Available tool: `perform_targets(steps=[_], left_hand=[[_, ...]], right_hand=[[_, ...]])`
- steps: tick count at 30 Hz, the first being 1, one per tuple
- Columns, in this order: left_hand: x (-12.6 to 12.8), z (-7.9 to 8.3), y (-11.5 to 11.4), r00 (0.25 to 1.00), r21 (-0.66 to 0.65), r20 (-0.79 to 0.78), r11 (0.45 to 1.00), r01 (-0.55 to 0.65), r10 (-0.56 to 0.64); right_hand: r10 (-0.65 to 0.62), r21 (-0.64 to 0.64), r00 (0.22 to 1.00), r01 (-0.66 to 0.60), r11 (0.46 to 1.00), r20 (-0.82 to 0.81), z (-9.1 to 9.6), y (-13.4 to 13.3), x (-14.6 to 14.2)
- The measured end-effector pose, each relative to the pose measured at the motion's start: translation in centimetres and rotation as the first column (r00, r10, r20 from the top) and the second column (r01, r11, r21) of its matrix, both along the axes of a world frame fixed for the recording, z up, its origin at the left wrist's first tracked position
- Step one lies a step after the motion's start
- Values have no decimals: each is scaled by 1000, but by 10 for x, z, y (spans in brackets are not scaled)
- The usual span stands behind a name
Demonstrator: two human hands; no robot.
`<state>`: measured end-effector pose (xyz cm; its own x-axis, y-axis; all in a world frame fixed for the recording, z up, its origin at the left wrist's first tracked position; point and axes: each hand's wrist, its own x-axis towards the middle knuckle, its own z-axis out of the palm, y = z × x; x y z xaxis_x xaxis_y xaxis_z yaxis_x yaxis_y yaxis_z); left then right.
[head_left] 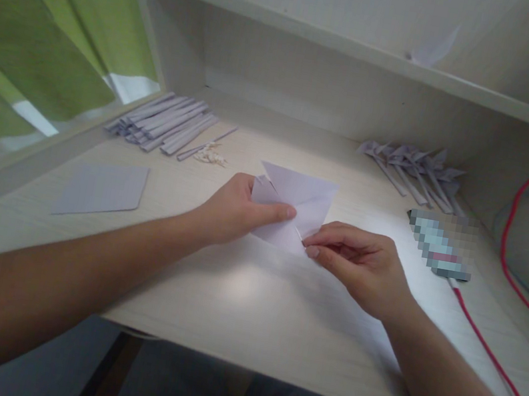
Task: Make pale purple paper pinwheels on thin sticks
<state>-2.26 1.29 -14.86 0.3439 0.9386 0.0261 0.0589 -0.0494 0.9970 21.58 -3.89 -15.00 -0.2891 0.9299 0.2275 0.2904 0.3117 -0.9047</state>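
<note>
A square sheet of white paper point(312, 199), with slits cut in from its corners, is held above the desk between my two hands. My left hand point(247, 209) grips its left side, thumb lying across the front and fingers hidden behind. At the lower right corner, next to a slit, my right hand point(360, 258) pinches the paper's edge between thumb and fingertips. To the left, a flat stack of paper squares point(102, 191) lies on the desk.
Rolled paper sticks point(163, 120) are piled at the back left, beside small pale bits point(211, 154). Several paper pinwheels point(418, 170) lie at the back right. A phone point(437, 244) with a red cable point(491, 361) rests on the right. A shelf point(345, 49) spans the back.
</note>
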Motion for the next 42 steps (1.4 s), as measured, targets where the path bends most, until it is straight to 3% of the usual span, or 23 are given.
perform_targets(steps=[42], left_hand=[[1,-1,0,1000,17,23,1000,-6,5]], right_hand=[[-51,-45,998,49,998,-44,-1,-1,-2]])
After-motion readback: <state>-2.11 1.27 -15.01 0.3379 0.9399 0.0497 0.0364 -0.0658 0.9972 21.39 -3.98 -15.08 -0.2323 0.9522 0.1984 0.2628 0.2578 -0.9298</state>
